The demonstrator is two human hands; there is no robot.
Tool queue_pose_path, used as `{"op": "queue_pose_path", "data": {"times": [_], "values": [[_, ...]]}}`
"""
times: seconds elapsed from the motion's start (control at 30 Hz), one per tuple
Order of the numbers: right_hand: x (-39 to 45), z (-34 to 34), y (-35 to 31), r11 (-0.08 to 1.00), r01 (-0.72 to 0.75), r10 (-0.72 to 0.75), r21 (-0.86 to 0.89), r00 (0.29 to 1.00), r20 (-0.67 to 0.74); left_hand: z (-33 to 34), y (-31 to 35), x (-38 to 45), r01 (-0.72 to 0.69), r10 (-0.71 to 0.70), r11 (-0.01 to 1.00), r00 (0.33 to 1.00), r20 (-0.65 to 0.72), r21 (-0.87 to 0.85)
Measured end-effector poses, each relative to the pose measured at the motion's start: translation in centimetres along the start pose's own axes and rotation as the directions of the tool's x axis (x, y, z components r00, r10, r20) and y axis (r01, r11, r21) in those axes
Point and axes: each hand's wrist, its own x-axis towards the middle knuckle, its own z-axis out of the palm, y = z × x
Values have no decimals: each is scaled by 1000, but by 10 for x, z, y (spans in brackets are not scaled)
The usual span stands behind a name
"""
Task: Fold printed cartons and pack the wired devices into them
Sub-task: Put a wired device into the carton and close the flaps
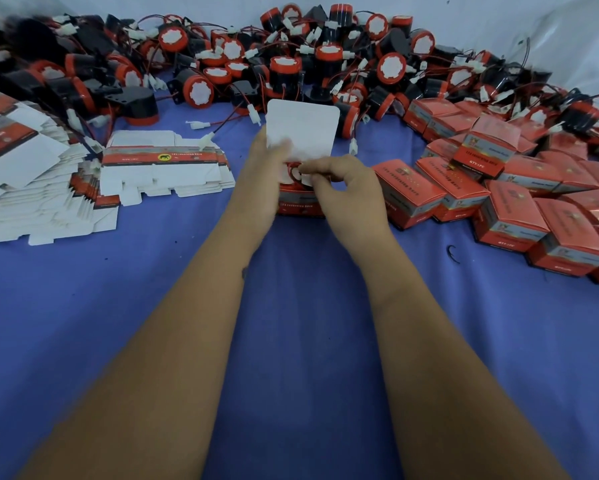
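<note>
An open carton [300, 197] stands on the blue cloth [291, 323] that covers the worktop, near the middle of its width and in front of the far heap. Its white lid flap [301, 128] stands upright, with the rounded corners uppermost. A red and black wired device [293, 173] sits inside the carton, and only its top shows at the opening.

The left hand [261, 178] grips the left side of the carton, with the thumb lying across the base of the lid flap. The right hand [346, 192] is at the carton opening; its fingers are curled and the thumb and forefinger pinch a small white part at the top of the device. Motion blur hides what exactly this part is.

A heap of loose devices [291, 57], each with a red and black body, thin wires and a white plug, lies along the far edge of the worktop from the far left corner to the far right. Flat, unfolded cartons [163, 168] lie in a spread stack left of the hands, white side mostly up with a red printed band showing. A larger stack of flat cartons [31, 174] lies at the left edge. Closed red cartons [499, 209] are piled at the right edge, some upright and some tilted, touching one another. A pale sheet [533, 29] rises behind the far edge.
</note>
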Motion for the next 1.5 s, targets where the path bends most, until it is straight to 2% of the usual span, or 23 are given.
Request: {"op": "queue_pose_path", "data": {"times": [0.07,0.1,0.17,0.27,0.4,0.53,0.6,0.67,0.7,0.77,0.83,0.87,0.93,1.0,1.13,1.23,1.5], "values": [[0,1,0,1000,-7,7,20,1000,4,-6,3,1,77,-89,965,995,-36,-249],[0,1,0,999,-12,12,32,1000,3,-9,4,3,91,-115,957,991,-73,-276],[-1,1,0,998,-23,24,57,1000,-4,-13,3,5,88,-103,984,990,-97,-155],[-2,1,0,996,-39,41,74,999,-18,-11,-4,5,2,3,996,998,-61,93],[0,3,1,984,-78,92,163,993,-80,-12,-7,3,-79,108,979,982,-152,189],[-1,2,2,993,27,-27,118,1000,2,-14,-3,-1,-139,194,943,968,-160,302],[-2,1,1,967,-56,59,247,998,-6,-19,0,-3,-86,126,957,983,-130,277],[0,-6,2,891,-171,195,421,981,-14,-28,8,-4,13,-8,988,999,-39,152],[2,-11,4,869,-204,228,451,974,2,-29,13,-3,56,-58,996,998,27,67],[5,-17,8,869,-253,250,424,966,65,-31,19,-4,121,-122,993,986,118,17],[5,-19,11,885,-283,250,369,959,134,-28,21,-3,111,-149,965,978,148,236],[5,-19,13,906,-272,227,325,959,171,-28,17,-3,41,-99,939,984,152,342],[3,-19,17,972,-170,132,165,967,218,-27,8,-6,-97,34,896,988,151,433],[3,-19,19,995,-84,69,56,973,222,-32,3,-8,-129,92,883,990,103,451],[3,-17,20,1000,-18,17,5,984,180,-35,2,-7,-146,89,860,986,139,489],[5,-14,20,998,16,-9,-57,993,119,-35,-1,-5,-183,138,823,983,122,538],[5,-13,15,999,20,-17,-32,997,71,-31,1,-4,-177,158,869,984,79,463]]}}
